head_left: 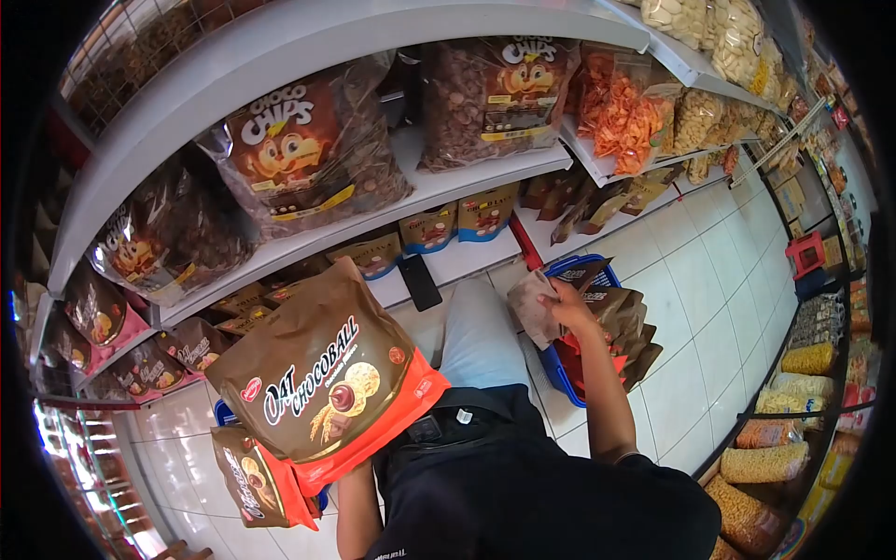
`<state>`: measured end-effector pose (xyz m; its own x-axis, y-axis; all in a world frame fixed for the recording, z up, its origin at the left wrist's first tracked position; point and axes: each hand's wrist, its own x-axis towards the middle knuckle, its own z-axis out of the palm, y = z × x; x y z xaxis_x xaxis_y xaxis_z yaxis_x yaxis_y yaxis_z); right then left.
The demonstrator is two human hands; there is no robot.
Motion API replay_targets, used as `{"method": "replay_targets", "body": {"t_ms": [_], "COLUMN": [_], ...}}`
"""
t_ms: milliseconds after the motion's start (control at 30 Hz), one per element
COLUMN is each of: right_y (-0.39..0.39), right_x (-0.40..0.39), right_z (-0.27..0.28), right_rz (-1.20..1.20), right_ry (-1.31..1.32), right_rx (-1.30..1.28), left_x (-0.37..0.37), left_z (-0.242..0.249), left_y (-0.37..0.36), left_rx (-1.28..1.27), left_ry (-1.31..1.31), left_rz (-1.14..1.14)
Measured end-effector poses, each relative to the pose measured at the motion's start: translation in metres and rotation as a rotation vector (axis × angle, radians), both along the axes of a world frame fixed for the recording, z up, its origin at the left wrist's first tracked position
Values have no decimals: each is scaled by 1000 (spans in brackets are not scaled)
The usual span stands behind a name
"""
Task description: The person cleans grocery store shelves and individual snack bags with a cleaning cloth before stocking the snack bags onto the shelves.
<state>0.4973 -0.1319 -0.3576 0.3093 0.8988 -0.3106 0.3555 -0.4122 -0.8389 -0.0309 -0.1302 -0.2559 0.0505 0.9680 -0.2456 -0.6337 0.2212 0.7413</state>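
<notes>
A large brown and red bag of Oat Chocoball biscuits (322, 373) is tilted up at my left side. My left forearm (358, 504) reaches under its lower edge; the bag hides the fingers and rests on that hand. My right hand (566, 308) is closed on a crumpled, pale greyish cloth (532, 313). That hand is over a blue basket (564, 378) on the floor, which holds several brown and red snack bags (627, 327). Below the large bag, a smaller Oat Chocoball bag (252, 476) stands at another blue basket, mostly hidden.
Shelves (420, 201) ahead carry big Choco Chips bags (303, 140) and smaller brown pouches (485, 213). A black phone-like slab (419, 283) lies at the lower shelf's edge. Orange snack bags (625, 103) sit further right. Racks of packed snacks (765, 464) line the right side.
</notes>
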Motion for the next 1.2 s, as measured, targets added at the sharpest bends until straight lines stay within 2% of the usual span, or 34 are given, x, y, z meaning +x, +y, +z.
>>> {"method": "replay_targets", "body": {"t_ms": [100,133,267,367,400,500,600,700,800,900,933,1000,1100,1200], "right_y": [-19,-28,-72,-100,-106,-102,-101,-95,-93,-65,-57,-46,-30,-19], "right_x": [2,-4,-42,-29,-29,-38,-49,-58,-71,-97,-113,-137,-156,-168], "right_z": [-18,0,79,40,18,0,-5,3,31,95,106,112,118,151], "right_rz": [24,42,18,-16,-47,-118,-124,-91,105,169,154,198,276,164], "right_ry": [-190,-79,-12,-298,-408,-544,-786,-904,-1050,-255,250,770,893,1194], "right_rx": [41,1,-59,-80,49,-148,112,133,8,16,180,327,272,264], "left_x": [6,9,20,33,38,49,56,62,72,78,80,80,70,51], "left_z": [2,2,-1,-4,-4,-2,1,4,3,3,3,4,16,39], "left_y": [2,2,4,8,11,17,23,27,29,28,28,27,24,25], "left_rx": [-6,-12,-37,-48,-49,-42,-32,-21,-22,-22,-21,-21,-23,13], "left_ry": [6,7,5,-5,-5,-12,-18,-26,-38,-45,-47,-50,-51,-42], "left_rz": [-18,-25,-56,-89,-104,-141,-168,-197,-226,-246,-253,-261,-242,-205]}}
